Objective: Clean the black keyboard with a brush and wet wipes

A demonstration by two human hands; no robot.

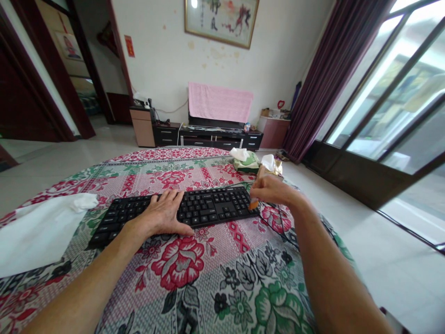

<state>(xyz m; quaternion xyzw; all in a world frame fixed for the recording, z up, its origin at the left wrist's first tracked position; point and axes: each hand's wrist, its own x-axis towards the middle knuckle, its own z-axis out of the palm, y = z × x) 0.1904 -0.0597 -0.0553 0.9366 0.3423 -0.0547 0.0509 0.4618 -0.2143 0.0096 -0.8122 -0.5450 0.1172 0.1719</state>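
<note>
"Starting at the left of the frame, what is lying near you?"

"At the lower left, a crumpled white cloth (41,234) on the flowered tablecloth (215,278). Beside it, the black keyboard (208,205) runs from left of centre to just right of centre, slanted, its left end nearer me."

"And your left hand?"

"My left hand (165,213) rests on the keyboard near the middle of the frame, open, palm down, fingers stretched over the keys, thumb out at the near edge."

"What's beyond it?"

"At the upper centre, a pink towel (220,102) draped over something dark by the far wall. Then, right of centre, a green tissue packet (246,162) at the table's far side, white tissue poking out."

"Your right hand?"

"Just right of centre, my right hand (269,189) is closed around a slim tool (254,204). A tan end sticks up above my fist; an orange end points down by the keyboard's right end. I can't tell whether it touches."

"Anything further right?"

"A gold-coloured packet (277,167) behind my fist, then a dark purple curtain (333,65) at the upper right."
</note>
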